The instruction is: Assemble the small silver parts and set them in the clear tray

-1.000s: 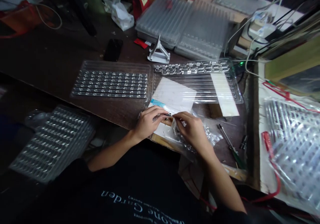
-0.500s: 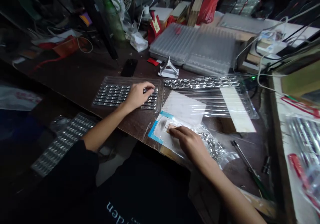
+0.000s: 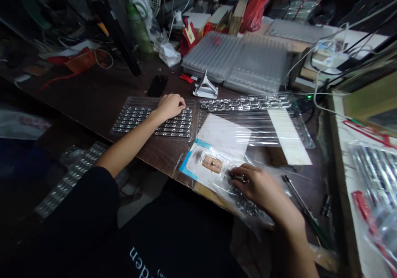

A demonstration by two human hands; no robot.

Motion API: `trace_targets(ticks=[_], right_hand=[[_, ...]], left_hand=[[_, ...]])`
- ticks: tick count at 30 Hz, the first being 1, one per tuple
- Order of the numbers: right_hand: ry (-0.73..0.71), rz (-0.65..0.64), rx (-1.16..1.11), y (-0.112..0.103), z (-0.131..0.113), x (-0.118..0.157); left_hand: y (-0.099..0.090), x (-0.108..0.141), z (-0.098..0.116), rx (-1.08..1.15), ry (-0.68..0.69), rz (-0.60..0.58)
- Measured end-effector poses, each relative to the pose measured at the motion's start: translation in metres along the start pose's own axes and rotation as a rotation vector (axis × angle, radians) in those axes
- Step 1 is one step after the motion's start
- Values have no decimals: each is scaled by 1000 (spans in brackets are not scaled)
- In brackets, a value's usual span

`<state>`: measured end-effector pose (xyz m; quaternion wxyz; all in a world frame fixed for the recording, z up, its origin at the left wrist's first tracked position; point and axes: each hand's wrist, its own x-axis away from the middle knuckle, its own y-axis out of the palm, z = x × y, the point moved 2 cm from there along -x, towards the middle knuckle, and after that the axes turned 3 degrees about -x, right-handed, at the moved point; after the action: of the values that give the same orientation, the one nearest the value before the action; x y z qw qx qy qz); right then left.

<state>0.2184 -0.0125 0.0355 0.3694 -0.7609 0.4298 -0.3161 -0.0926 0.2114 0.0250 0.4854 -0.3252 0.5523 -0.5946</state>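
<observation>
My left hand (image 3: 170, 105) rests over the upper right of a clear plastic tray (image 3: 128, 101) filled with rows of small metal parts (image 3: 136, 117). Its thumb and fingers are pinched together, and what they hold, if anything, is hidden. My right hand (image 3: 259, 183) curls over an open clear plastic bag (image 3: 263, 218), thumb and fingers closing around small shiny metal parts (image 3: 243, 179). Left of it, a small brown block (image 3: 212, 163) with a metal piece in its middle lies on a white sheet edged with blue tape (image 3: 186, 162).
A second clear tray (image 3: 305, 139) carries metal parts along its far edge, with white cards (image 3: 228, 130) across it. Behind stand a white stand (image 3: 205, 90), a phone (image 3: 157, 86) and stacked clear trays (image 3: 214, 57). A green-handled screwdriver (image 3: 302, 201) lies to the right.
My right hand has left the brown block and moved right onto the metal parts in the bag, uncovering the block. The left hand stays over its tray, its fingers drawn closer together.
</observation>
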Motion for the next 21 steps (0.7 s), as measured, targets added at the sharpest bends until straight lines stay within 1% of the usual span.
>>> trace_targets(ticks=[3, 5, 10, 13, 18, 21], right_hand=[[37, -68, 3, 5, -3, -2], [40, -89, 16, 8, -6, -3], [53, -111, 11, 10, -8, -3], [41, -103, -45, 9, -8, -2], [42, -131, -62, 12, -7, -3], [35, -134, -63, 12, -9, -4]], left_hand=[[-7, 0, 6, -40, -15, -6], [-7, -2, 18, -7, 27, 11], [7, -11, 58, 99, 147, 27], [17, -17, 73, 117, 194, 55], [25, -24, 82, 138, 244, 92], [21, -18, 82, 232, 249, 123]])
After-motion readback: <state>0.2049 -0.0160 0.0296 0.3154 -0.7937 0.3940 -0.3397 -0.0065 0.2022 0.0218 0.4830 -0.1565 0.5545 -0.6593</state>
